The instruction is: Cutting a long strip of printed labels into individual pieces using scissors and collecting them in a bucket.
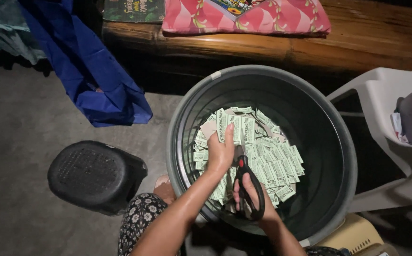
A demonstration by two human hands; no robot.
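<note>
While hands [234,175] cut, labels [237,130] (green), bucket [187,118]

The tub [338,142] in the middle of the frame is dark grey-green, and the paper slips [267,161] in it are pale green with dark print. The scissors [248,192] at lower centre have black handles with a red spot at the pivot. At upper left hangs a deep blue cloth [87,71]. The stool [94,175] at lower left is black with a dotted top. The cushion [272,16] along the top edge is pink with a pale leaf pattern, on a brown bench [357,45]. The chair [386,109] at right is off-white. The floral cloth [139,220] at bottom is black with small white flowers.
</note>
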